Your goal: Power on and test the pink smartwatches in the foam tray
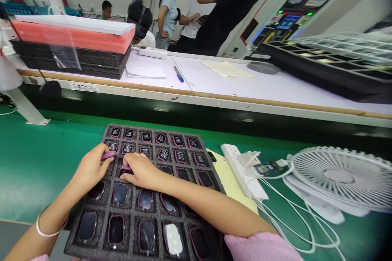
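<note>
A dark grey foam tray (pixel 70 244) holds rows of purple-framed smartwatches without straps. My left hand (pixel 93 165), with a white bangle on its wrist, pinches a purple smartwatch (pixel 109 154) seen edge-on above the tray's left side. Just right of it, my right hand (pixel 142 170) has its fingers closed on another purple smartwatch (pixel 125 170), tilted at its compartment. Lit screens with white text show on the watches in the two far rows, such as one smartwatch (pixel 161 138). Nearer watches have dark screens; one smartwatch (pixel 173 239) shows white. My right forearm hides part of the tray.
Right of the tray lie yellow paper (pixel 228 175), a white power strip (pixel 241 171) with cables and a white fan (pixel 339 177). A raised shelf (pixel 196 85) behind carries stacked foam (pixel 73 45), a blue pen (pixel 178 74) and black trays (pixel 324 65). Several people are beyond.
</note>
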`<action>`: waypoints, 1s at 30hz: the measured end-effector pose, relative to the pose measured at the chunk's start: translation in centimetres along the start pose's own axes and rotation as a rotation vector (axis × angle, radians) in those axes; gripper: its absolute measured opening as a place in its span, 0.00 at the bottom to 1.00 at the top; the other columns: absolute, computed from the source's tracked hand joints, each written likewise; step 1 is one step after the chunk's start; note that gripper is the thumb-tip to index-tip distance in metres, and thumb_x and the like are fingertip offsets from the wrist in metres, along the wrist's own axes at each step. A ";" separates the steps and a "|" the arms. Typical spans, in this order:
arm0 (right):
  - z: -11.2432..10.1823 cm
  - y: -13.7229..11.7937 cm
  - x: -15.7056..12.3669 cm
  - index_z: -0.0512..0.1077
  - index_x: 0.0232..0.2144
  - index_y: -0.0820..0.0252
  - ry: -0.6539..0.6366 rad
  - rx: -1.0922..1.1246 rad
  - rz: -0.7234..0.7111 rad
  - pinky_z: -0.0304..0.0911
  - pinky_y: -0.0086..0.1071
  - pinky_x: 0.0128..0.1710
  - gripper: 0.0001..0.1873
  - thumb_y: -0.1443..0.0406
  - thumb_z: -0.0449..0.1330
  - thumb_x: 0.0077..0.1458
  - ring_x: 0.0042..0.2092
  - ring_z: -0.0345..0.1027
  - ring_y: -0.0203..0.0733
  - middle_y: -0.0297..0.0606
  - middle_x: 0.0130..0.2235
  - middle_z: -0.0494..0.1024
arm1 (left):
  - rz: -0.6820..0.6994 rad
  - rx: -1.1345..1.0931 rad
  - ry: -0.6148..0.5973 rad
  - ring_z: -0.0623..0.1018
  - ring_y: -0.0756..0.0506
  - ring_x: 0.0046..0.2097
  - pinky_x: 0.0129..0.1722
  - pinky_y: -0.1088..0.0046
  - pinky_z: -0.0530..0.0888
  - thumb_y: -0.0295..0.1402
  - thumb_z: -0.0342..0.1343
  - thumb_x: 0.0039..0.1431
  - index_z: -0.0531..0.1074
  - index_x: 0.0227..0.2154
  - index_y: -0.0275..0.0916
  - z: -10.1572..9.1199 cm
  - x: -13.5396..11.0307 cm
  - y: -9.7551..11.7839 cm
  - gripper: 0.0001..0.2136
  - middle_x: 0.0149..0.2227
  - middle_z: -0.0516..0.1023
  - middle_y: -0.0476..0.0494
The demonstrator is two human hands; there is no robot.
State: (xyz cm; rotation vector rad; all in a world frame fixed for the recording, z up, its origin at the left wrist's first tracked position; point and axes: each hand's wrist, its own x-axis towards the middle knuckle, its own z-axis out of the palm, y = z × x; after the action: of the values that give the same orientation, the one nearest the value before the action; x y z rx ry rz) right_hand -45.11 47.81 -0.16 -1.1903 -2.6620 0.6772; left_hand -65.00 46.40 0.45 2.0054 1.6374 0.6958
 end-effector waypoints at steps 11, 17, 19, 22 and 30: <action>-3.7 5.1 -5.0 0.67 0.42 0.59 0.222 1.160 0.071 0.57 0.27 0.24 0.12 0.63 0.62 0.56 0.25 0.65 0.34 0.37 0.37 0.78 | -0.043 -0.891 -0.211 0.68 0.53 0.27 0.24 0.78 0.66 0.36 0.65 0.47 0.68 0.42 0.37 1.8 6.2 10.4 0.20 0.33 0.71 0.49; -4.5 8.4 -6.9 0.68 0.53 0.60 0.431 1.650 0.138 0.67 0.32 0.36 0.29 0.56 0.70 0.52 0.34 0.73 0.39 0.36 0.33 0.77 | -0.023 -0.853 -0.212 0.72 0.50 0.35 0.33 0.76 0.69 0.33 0.61 0.47 0.69 0.40 0.36 5.7 7.8 12.1 0.16 0.36 0.73 0.47; -3.9 8.8 -7.4 0.68 0.54 0.58 0.460 1.670 0.138 0.68 0.33 0.39 0.31 0.57 0.72 0.51 0.36 0.75 0.40 0.35 0.34 0.77 | -0.031 -0.845 -0.183 0.73 0.47 0.40 0.40 0.72 0.70 0.34 0.60 0.48 0.69 0.40 0.36 6.9 7.7 11.6 0.15 0.38 0.74 0.45; -3.0 9.0 -7.6 0.68 0.54 0.58 0.437 1.674 0.137 0.69 0.35 0.41 0.32 0.57 0.73 0.50 0.37 0.75 0.41 0.37 0.38 0.77 | -0.034 -0.843 -0.150 0.74 0.45 0.45 0.49 0.67 0.68 0.34 0.60 0.48 0.69 0.40 0.36 8.4 7.2 10.5 0.15 0.40 0.75 0.44; -2.0 8.7 -7.6 0.68 0.54 0.59 0.324 1.652 0.078 0.68 0.37 0.42 0.30 0.57 0.71 0.53 0.37 0.75 0.41 0.37 0.34 0.78 | 0.031 -0.745 -0.147 0.74 0.44 0.47 0.51 0.64 0.69 0.34 0.57 0.50 0.68 0.42 0.37 9.5 6.9 8.9 0.15 0.43 0.75 0.42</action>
State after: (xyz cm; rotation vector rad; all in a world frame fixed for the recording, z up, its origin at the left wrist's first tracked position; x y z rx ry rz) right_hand -33.58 47.98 -1.99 -0.6716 -0.9870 1.8345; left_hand -51.10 51.17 -0.49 1.4909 1.0400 0.9655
